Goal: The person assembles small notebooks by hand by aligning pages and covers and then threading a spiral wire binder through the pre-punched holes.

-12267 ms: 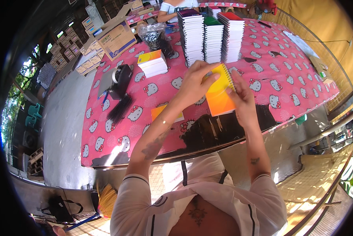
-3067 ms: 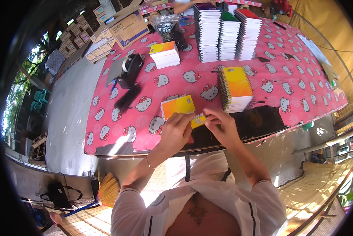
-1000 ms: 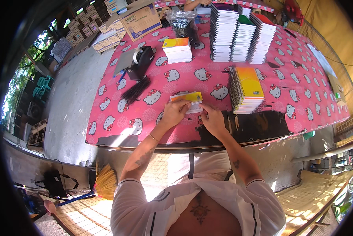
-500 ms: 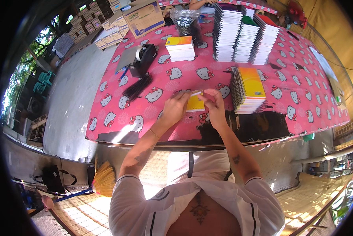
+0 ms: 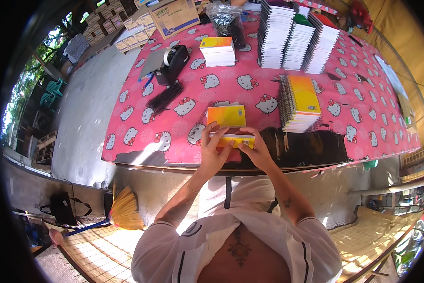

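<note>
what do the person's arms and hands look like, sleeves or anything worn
Both forearms are bare below short white sleeves with dark trim. The left hand has a thin bracelet at its wrist; the right hand wears nothing, and its forearm bears a small dark tattoo.

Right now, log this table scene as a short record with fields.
Left hand: holds the left end of a small yellow-orange pad
Right hand: holds the pad's right end
Just beyond the pad: a yellow-orange booklet lying on the table
Right of it: a pile of spiral notebooks
Far side: three tall notebook stacks, a small stack of pads
Left side: tape dispenser, black binding comb
Surface: pink patterned tablecloth
</note>
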`<state>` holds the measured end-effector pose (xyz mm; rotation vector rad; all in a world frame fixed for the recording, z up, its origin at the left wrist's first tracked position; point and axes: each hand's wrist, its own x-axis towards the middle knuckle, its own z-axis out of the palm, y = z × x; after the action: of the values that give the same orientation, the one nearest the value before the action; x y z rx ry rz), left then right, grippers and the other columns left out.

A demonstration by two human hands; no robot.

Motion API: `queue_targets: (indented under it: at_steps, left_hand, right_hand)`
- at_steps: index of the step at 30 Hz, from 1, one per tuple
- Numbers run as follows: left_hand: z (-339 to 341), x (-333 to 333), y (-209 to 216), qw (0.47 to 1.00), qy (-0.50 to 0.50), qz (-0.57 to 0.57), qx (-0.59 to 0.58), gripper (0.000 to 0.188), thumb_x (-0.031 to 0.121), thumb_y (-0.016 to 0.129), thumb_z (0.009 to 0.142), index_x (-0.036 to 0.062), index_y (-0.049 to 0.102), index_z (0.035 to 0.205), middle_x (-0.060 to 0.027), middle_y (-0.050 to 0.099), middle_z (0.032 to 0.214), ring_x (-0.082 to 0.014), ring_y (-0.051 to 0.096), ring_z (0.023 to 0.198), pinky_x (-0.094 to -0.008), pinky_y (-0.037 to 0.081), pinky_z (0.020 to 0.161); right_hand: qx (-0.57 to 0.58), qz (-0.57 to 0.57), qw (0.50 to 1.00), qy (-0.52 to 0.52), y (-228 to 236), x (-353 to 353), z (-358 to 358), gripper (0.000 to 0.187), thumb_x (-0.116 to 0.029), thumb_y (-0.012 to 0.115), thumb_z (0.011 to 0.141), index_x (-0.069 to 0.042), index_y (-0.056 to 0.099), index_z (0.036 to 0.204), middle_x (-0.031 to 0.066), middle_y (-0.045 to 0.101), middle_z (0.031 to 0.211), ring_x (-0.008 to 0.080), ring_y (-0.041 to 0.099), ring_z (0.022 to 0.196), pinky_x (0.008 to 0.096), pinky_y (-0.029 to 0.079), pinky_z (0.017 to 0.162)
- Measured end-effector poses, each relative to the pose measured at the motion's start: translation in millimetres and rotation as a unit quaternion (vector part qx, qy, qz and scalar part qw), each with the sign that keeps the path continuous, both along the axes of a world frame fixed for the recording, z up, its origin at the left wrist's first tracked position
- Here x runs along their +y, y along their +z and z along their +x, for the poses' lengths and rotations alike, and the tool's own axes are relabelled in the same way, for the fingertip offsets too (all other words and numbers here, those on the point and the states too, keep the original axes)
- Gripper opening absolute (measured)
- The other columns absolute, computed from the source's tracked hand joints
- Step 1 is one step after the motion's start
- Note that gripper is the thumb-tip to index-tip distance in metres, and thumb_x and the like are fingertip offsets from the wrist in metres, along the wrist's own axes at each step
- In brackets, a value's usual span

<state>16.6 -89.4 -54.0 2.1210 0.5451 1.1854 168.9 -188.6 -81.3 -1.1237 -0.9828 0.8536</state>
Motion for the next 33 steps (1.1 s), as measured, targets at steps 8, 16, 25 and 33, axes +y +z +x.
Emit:
queue_targets:
  at_steps: [8, 16, 25, 33]
  left_hand:
    - [-3, 34, 3, 0.997, 0.036, 0.057, -0.039, 0.03, 0.008, 0.065, 0.092, 0.0001, 0.065, 0.121, -0.0163, 0.065, 0.107, -0.0302, 0.061, 0.098, -0.0381, 0.049, 0.089]
    - [6, 163, -7, 0.944, 0.095, 0.096, 0.302, 0.027, 0.017, 0.061, 0.095, 0.0086, 0.067, 0.119, -0.0201, 0.07, 0.1, -0.0361, 0.071, 0.087, -0.0459, 0.057, 0.077]
    - [-10, 153, -11, 0.919, 0.169, 0.159, 0.319, 0.032, 0.017, 0.06, 0.095, 0.0093, 0.061, 0.126, -0.017, 0.065, 0.106, -0.0383, 0.066, 0.095, -0.0471, 0.057, 0.076]
    - [-34, 62, 30, 0.99, -0.033, -0.071, 0.121, 0.021, 0.008, 0.067, 0.092, 0.0014, 0.072, 0.111, -0.0133, 0.066, 0.085, -0.022, 0.066, 0.067, -0.033, 0.054, 0.062]
  right_hand:
    - [-0.047, -0.045, 0.995, -0.081, 5, -19, 17, 0.048, -0.004, 0.07, 0.092, -0.005, 0.044, 0.132, 0.0075, 0.061, 0.111, 0.0108, 0.059, 0.098, 0.0252, 0.049, 0.086]
    - [0.024, 0.014, 1.0, -0.013, 1, -18, 18, 0.023, -0.001, 0.067, 0.093, 0.0, 0.062, 0.115, 0.0067, 0.066, 0.11, 0.0078, 0.06, 0.096, 0.0228, 0.048, 0.084]
    - [-0.07, -0.047, 0.996, -0.019, 7, -13, 22, 0.027, -0.006, 0.064, 0.096, 0.002, 0.066, 0.123, 0.006, 0.07, 0.113, 0.0087, 0.062, 0.101, 0.0234, 0.05, 0.089]
    - [-0.04, -0.048, 0.998, -0.018, -3, -12, 27, 0.029, -0.008, 0.064, 0.097, 0.004, 0.065, 0.124, 0.006, 0.07, 0.112, 0.0087, 0.063, 0.1, 0.023, 0.051, 0.087]
